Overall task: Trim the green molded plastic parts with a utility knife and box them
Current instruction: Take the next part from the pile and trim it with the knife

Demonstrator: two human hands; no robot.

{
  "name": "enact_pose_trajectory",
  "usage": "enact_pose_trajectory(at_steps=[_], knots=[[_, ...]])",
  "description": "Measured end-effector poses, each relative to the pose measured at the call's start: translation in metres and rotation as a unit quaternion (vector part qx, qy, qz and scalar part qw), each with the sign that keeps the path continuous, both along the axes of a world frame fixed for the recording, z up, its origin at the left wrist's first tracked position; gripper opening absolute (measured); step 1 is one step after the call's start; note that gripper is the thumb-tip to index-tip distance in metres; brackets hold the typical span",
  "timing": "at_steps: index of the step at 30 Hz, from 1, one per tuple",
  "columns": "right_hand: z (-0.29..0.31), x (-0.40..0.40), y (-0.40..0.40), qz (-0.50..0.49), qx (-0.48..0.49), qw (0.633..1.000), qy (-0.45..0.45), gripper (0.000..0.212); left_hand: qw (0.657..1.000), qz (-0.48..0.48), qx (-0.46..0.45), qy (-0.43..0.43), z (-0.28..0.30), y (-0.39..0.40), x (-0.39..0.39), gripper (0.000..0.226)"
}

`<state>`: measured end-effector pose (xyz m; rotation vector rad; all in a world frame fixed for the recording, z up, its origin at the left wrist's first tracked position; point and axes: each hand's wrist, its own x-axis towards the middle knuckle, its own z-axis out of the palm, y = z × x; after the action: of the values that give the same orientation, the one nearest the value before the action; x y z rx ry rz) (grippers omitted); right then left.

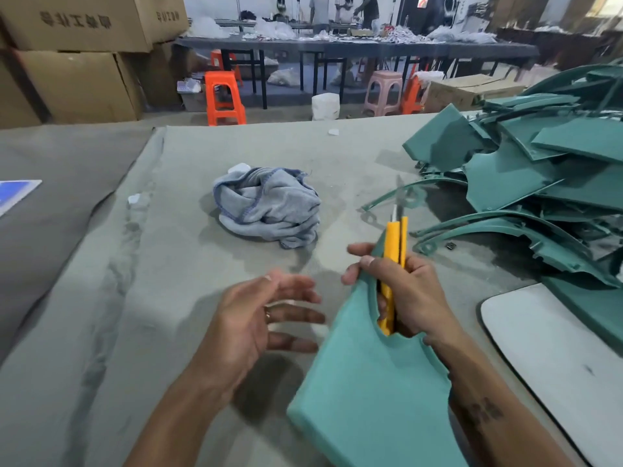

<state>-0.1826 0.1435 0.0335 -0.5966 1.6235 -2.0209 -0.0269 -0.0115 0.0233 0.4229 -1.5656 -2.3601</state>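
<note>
Head view: nearest, green part (371,392) and yellow utility knife (392,264) are clamped together in the right hand (404,291); left hand (266,308) is relaxed, empty, just beside. Untrimmed pile (539,170) is seen beyond on worktop (168,298). Trimming judged imminent; left grip on part is needed first.

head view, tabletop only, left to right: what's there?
blue sheet → grey cloth → left hand → right hand holding yellow utility knife and green part → pile of green parts
</note>
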Motion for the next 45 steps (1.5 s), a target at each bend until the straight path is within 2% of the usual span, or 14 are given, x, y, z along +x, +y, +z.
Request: enact_pose_trajectory(at_steps=[2,4,7,10,12,13,16,19,21,26,31,34,40,45], knots=[[-0.006,0.017,-0.009,0.050,-0.002,0.999,-0.005,0.013,0.995,-0.102,-0.002,-0.004,0.003,0.012,-0.002,0.047],[-0.012,0.032,-0.017,0.076,-0.016,0.997,-0.002,0.010,0.989,-0.150,0.003,0.000,0.005,0.026,-0.002,0.031],[-0.019,0.042,-0.022,0.069,-0.049,0.995,0.059,0.023,0.988,-0.142,0.036,-0.039,0.005,0.032,-0.002,0.033],[-0.021,0.040,-0.020,0.017,-0.043,0.992,0.118,0.028,0.990,-0.098,0.040,-0.089,0.005,0.030,-0.003,0.029],[-0.019,0.035,-0.018,-0.048,-0.015,0.988,0.149,0.033,0.992,-0.062,0.051,-0.099,0.006,0.031,-0.005,0.037],[-0.019,0.028,-0.015,-0.105,0.018,0.971,0.214,0.038,0.992,-0.061,0.064,-0.094,0.008,0.031,-0.006,0.043],[-0.021,0.003,-0.002,-0.215,0.102,0.880,0.412,0.040,0.994,-0.053,0.076,-0.063,0.015,0.031,-0.010,0.042],[-0.024,-0.011,0.009,-0.235,0.151,0.819,0.501,0.034,0.997,0.007,0.063,-0.048,0.013,0.030,-0.013,0.020],[-0.025,-0.012,0.011,-0.211,0.175,0.801,0.532,0.032,0.996,-0.004,0.087,-0.037,0.011,0.031,-0.013,0.009],[-0.025,-0.006,0.006,-0.160,0.188,0.824,0.509,0.033,0.977,-0.097,0.186,0.030,0.012,0.036,-0.010,0.014],[-0.022,-0.001,0.003,-0.170,0.191,0.835,0.488,0.033,0.967,-0.119,0.218,0.059,0.010,0.035,-0.008,0.037],[-0.020,-0.002,0.004,-0.170,0.186,0.837,0.486,0.038,0.950,-0.190,0.237,0.067,0.012,0.039,-0.005,0.039],[-0.022,-0.002,0.005,-0.144,0.182,0.827,0.513,0.029,0.953,-0.111,0.276,0.047,0.006,0.047,-0.012,0.034],[-0.023,-0.002,0.004,-0.164,0.178,0.818,0.522,0.031,0.928,-0.148,0.339,0.039,0.013,0.036,-0.016,0.020]])
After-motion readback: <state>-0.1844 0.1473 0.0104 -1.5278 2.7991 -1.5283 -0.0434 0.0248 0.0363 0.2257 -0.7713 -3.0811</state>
